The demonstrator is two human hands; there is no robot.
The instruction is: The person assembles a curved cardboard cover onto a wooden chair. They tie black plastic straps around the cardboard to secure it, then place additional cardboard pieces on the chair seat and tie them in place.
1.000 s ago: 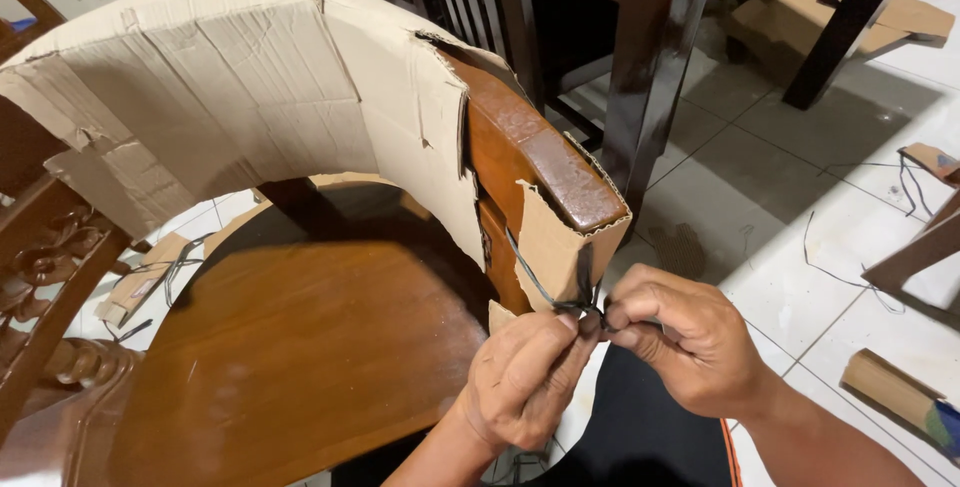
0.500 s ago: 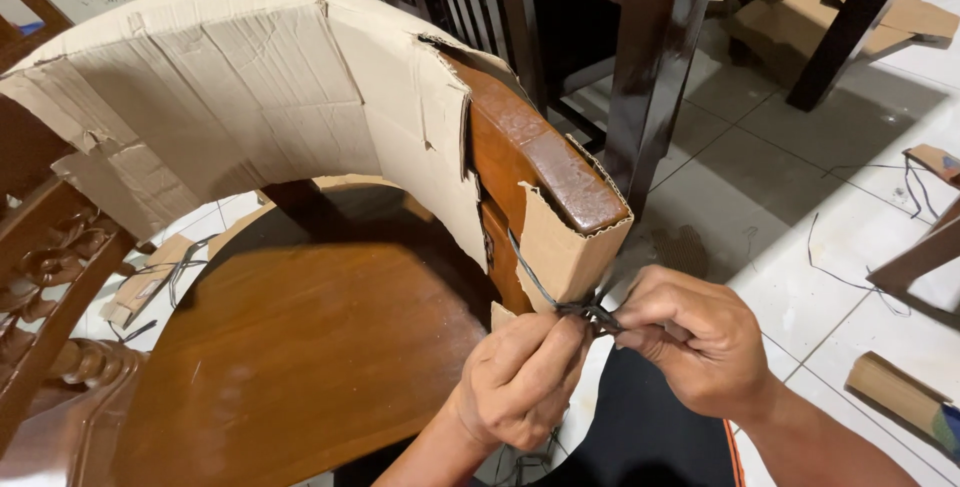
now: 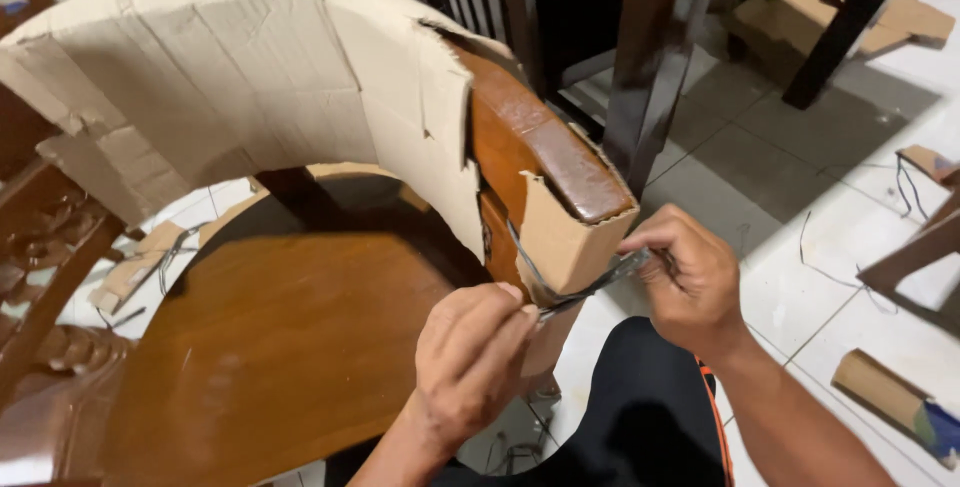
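Note:
A brown wooden chair [image 3: 260, 347] stands before me, its curved back wrapped in cardboard [image 3: 230, 87]. A small cardboard piece [image 3: 565, 242] covers the end of the glossy armrest [image 3: 550, 152]. A thin dark strap [image 3: 590, 287] runs around that cardboard end. My left hand [image 3: 470, 357] pinches the strap just below the armrest end. My right hand [image 3: 690, 282] grips the strap's other end and holds it taut to the right of the armrest.
Dark wooden furniture legs [image 3: 640, 77] stand behind the chair on a white tiled floor [image 3: 800, 237]. Cardboard scraps [image 3: 850, 7] lie at the back right. A cardboard roll [image 3: 890, 402] lies at the lower right. Loose wires [image 3: 910, 187] trail on the tiles. My dark trouser leg [image 3: 640, 417] is below my hands.
My hands were close together at the strap below the armrest. My right hand has now pulled away to the right, drawing the strap tight around the cardboard end.

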